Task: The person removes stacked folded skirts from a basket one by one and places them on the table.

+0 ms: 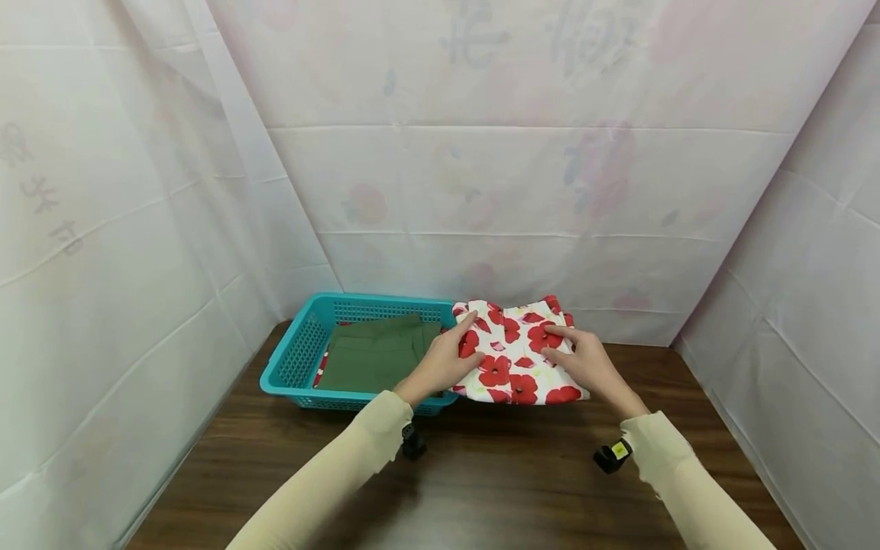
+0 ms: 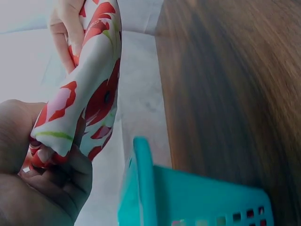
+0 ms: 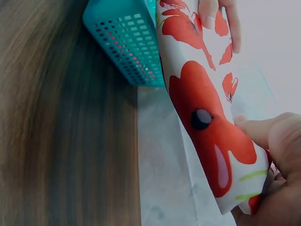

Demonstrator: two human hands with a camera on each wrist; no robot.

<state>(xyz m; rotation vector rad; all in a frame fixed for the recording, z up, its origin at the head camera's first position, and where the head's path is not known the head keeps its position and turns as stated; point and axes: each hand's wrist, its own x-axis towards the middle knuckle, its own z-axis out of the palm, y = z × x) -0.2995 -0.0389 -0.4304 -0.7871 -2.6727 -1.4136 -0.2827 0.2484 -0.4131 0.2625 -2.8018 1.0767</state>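
L hand [image 1: 443, 363] is clamped, thumb vs. fingers, on the folded floral cloth [image 1: 512, 359] at its 9 o'clock; R hand [image 1: 584, 359] likewise at its 3. Cloth's held above the table [image 1: 509, 481], at approx. 3 o'clock from the teal basket [image 1: 275, 374]; can't tell if it touches the rim.

Risks, prob.: folds could slip open if 1 pinch loosens, b/c only the 2 sides are gripped; middle may sag w/o support below. Rim at 9 o'clock might snag the cloth's edge if it's carried too low, & dragging it over the green cloth [image 1: 374, 359] could rumple those layers.

Count: 2 hands, 1 floral cloth, 1 basket, 1 table, 2 black wrist devices [image 1: 610, 457]. Green cloth: no. of pcs. unclear; min. 1 red-white edge [image 1: 321, 370] pokes out at its 8 o'clock.
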